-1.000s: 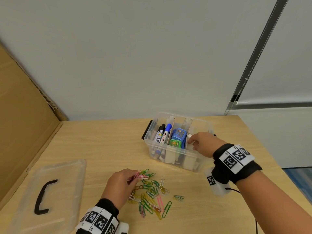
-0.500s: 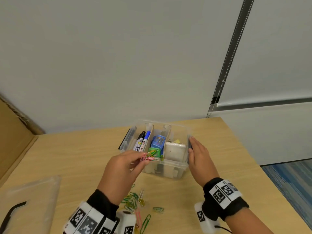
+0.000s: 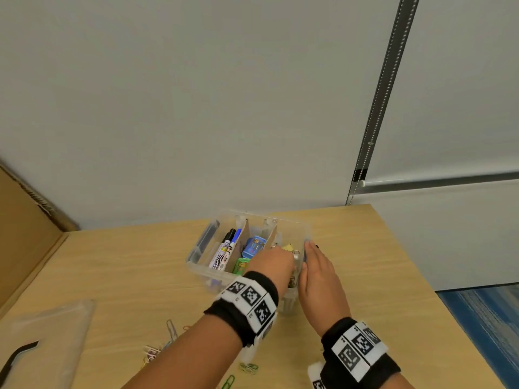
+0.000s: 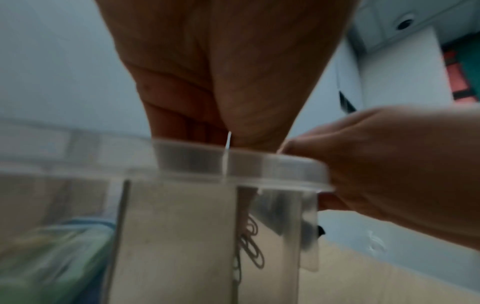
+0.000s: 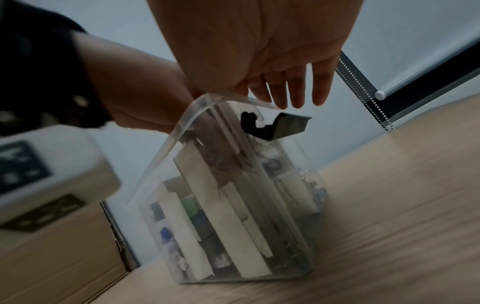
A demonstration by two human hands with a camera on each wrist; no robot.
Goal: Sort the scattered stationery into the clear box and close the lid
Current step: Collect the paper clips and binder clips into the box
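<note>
Head-camera footage was found to show the clear box (image 3: 202, 255) standing open on the wooden table (image 3: 126, 276), with markers (image 3: 224, 249) kept in its left compartment and small blue and green items in the middle one. The left hand (image 3: 271, 263) was reached over the near rim into the right compartment; its fingertips were hidden inside the box, so whether anything was pinched could not be told, though paper clips were made out through the wall beneath it in the left wrist view. The right hand (image 3: 318, 272) was laid flat against the right outer wall, its fingers (image 5: 298, 90) held straight and close together above the black latch (image 5: 275, 126). Loose paper clips (image 3: 248, 367) were left scattered on the table near the person, and the lid (image 3: 56, 346) was seen lying well apart at the left.
</note>
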